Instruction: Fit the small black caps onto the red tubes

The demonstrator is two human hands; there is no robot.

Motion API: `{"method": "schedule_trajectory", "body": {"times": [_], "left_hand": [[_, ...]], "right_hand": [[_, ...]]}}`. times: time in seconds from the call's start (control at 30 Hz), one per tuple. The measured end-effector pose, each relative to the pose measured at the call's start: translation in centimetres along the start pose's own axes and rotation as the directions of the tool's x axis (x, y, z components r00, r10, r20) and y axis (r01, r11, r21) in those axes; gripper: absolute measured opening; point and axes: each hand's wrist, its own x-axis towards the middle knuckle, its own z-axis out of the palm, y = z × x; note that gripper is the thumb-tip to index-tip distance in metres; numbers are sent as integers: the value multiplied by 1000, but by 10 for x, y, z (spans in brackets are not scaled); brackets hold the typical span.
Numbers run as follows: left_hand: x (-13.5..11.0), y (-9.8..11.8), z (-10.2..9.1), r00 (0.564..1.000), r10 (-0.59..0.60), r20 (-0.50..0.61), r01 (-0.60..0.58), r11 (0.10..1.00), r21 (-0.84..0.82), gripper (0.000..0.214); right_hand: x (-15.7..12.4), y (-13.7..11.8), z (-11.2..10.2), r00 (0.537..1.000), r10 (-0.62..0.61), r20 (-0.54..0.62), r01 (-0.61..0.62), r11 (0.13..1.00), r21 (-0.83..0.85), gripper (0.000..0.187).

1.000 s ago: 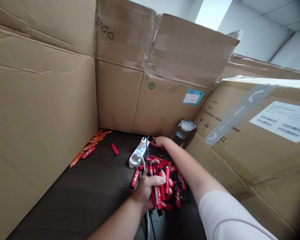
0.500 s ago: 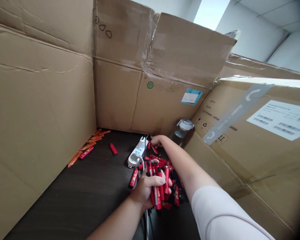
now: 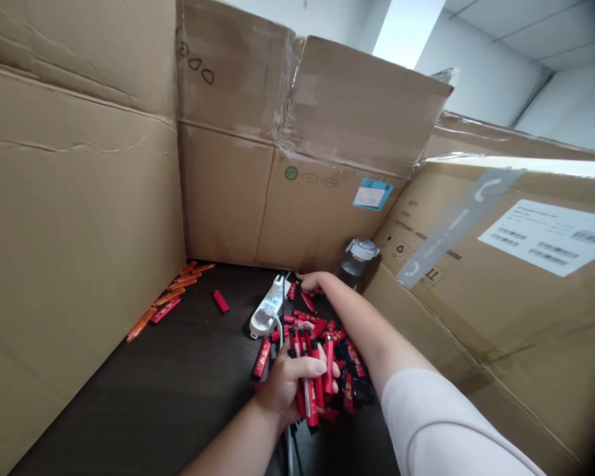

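Wrapped around a bunch of red lighters (image 3: pixel 311 390), my left hand (image 3: pixel 292 370) is closed, its thumb lying across them. Beneath and beside it spreads a pile of red lighters (image 3: pixel 348 393) with black ends. My right hand (image 3: pixel 312 283) reaches to the far side of the pile, beside the power strip. One of its fingers stretches out toward the left; the others bend downward and are partly hidden. Just below it lie a red lighter (image 3: pixel 308 302) and another red lighter (image 3: pixel 292 291). I see nothing held in the right hand.
A white power strip (image 3: pixel 262 322) with a plugged-in cable stands left of the pile. A lone red lighter (image 3: pixel 221 301) and a row of orange lighters (image 3: pixel 176 291) lie farther left. A clear bottle (image 3: pixel 357 258) stands behind. Large cardboard boxes (image 3: pixel 223 198) wall the dark table (image 3: pixel 129 403).
The view has shifted slightly, moving the scene a little left and down. My left hand still grips its lighters; a finger of my right hand now stretches out more.
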Motion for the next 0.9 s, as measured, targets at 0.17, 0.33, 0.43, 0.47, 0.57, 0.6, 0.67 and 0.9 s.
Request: {"method": "schedule_trajectory", "body": {"times": [0.17, 0.33, 0.43, 0.47, 0.57, 0.6, 0.67, 0.9], "left_hand": [[0, -1, -1, 1000, -6, 4, 6, 1000, -1, 41], [0, -1, -1, 1000, 20, 13, -20, 1000, 2, 42], [0, -1, -1, 999, 21, 33, -20, 1000, -17, 42], [0, -1, 0, 999, 14, 39, -13, 1000, -21, 42], [-1, 0, 0, 999, -12, 44, 13, 1000, -10, 38], [-1, 0, 0, 999, -22, 41, 22, 1000, -1, 36], [-1, 0, -1, 999, -34, 39, 33, 999, 7, 34], [-2, 1, 3, 997, -44, 62, 43, 999, 18, 34]], "right_hand": [[-3, -1, -3, 996, -54, 64, 53, 999, 9, 102], [-7, 0, -4, 993, -106, 50, 106, 994, -13, 102], [-6, 3, -4, 990, -139, 18, 139, 990, -27, 100], [-6, 5, -4, 989, -148, 9, 148, 989, -28, 99], [-3, 9, -3, 983, -183, -28, 183, 983, -21, 93], [-2, 11, -3, 979, -196, -53, 196, 981, -11, 89], [0, 13, -4, 968, -214, -130, 219, 976, 19, 75], [12, 2, -1, 905, -210, -369, 247, 967, 55, 34]]}}
